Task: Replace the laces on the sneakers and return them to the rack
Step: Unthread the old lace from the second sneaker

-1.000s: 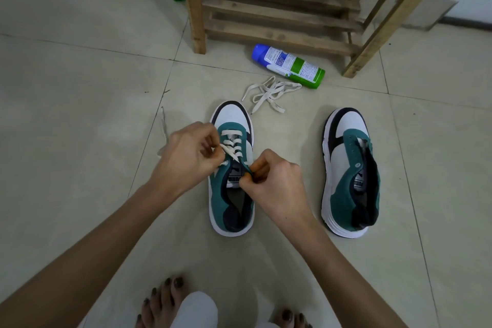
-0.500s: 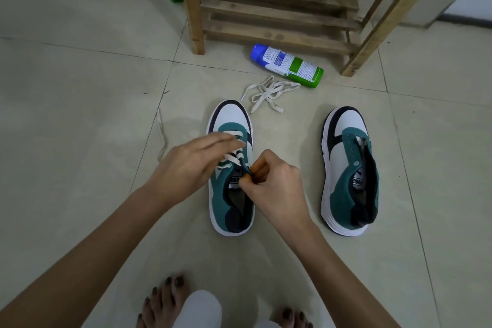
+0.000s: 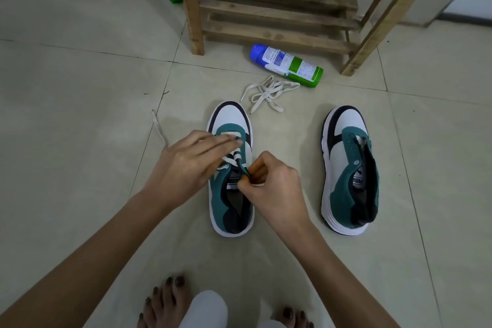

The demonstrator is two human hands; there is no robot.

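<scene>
1. Cream lace (image 3: 233, 159) zigzags through the lower eyelets of a green, white and black laced sneaker (image 3: 230, 117) at the centre of the tiled floor (image 3: 80, 88). The left hand (image 3: 191, 162) lies across it, fingers straight and gripping nothing.
2. The right hand (image 3: 274, 186) pinches the sneaker's green eyelet edge between thumb and curled fingers. Whether a lace tip sits inside the pinch cannot be told.
3. Risk: a lace tail (image 3: 159, 129) trails away at 9 o'clock, so a hard tug could leave uneven ends. A skipped eyelet would force re-threading.
4. At 3 o'clock the second sneaker (image 3: 346, 184) stands unlaced. A loose lace (image 3: 269, 93) lies bundled at 12 o'clock and could knot when lifted.
5. A spray can (image 3: 288, 65) lies on its side at 1 o'clock, before the wooden rack (image 3: 277, 16). It could roll underfoot.
6. Writing: both tongue labels appear to read "PUMA". The can's print is too small to read.
</scene>
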